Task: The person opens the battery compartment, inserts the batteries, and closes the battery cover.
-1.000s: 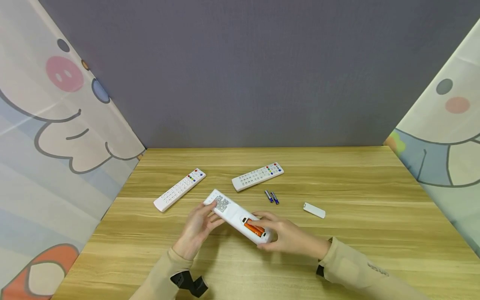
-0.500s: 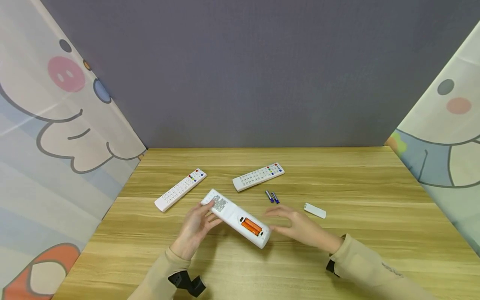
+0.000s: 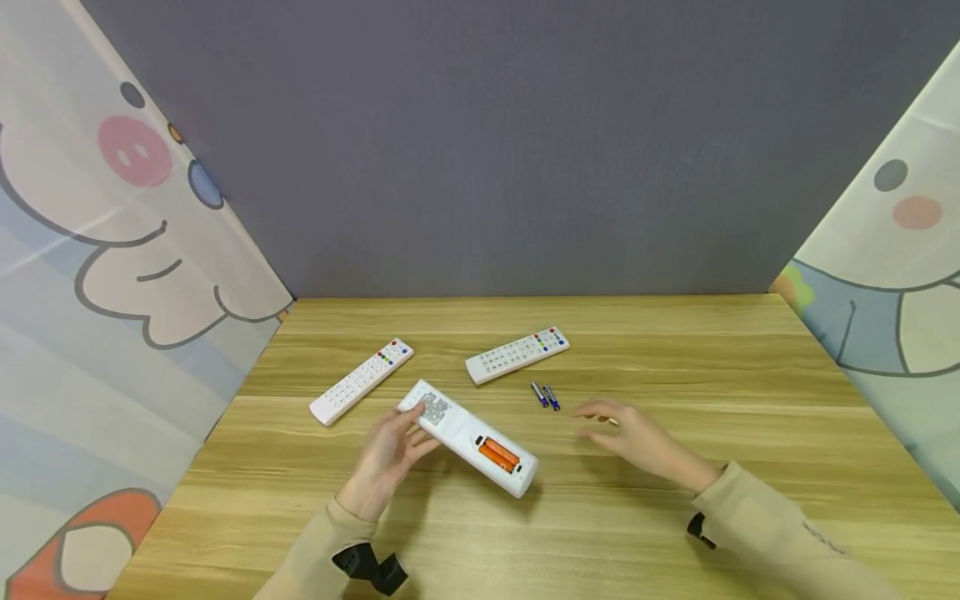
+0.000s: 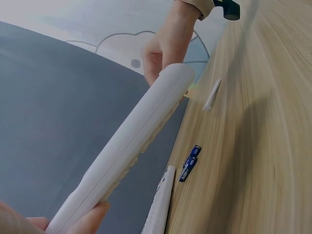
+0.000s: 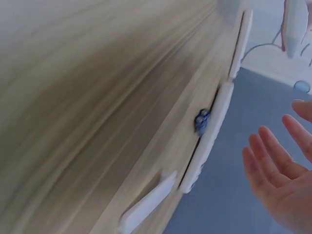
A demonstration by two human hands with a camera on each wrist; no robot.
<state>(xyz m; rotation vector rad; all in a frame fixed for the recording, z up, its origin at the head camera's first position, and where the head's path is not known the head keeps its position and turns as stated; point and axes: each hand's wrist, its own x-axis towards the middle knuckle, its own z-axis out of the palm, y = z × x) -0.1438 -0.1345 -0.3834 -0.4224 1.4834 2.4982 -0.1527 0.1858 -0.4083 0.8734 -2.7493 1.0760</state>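
A white remote control is held back side up by my left hand, which grips its far-left end between thumb and fingers. Two orange batteries lie side by side in its uncovered battery compartment. In the left wrist view the remote appears edge-on, tilted above the table. My right hand hangs over the table to the right, fingers loosely extended and holding nothing. Beneath or behind it, mostly hidden in the head view, lies a white battery cover, plain in the right wrist view.
Two blue-and-silver batteries lie together mid-table. Behind them rests a white remote, buttons up, and another white remote lies at the left. A grey panel stands along the table's back edge.
My right hand has let go of the remote and moved right, to over the battery cover. The left hand still holds the remote, shifted slightly left.
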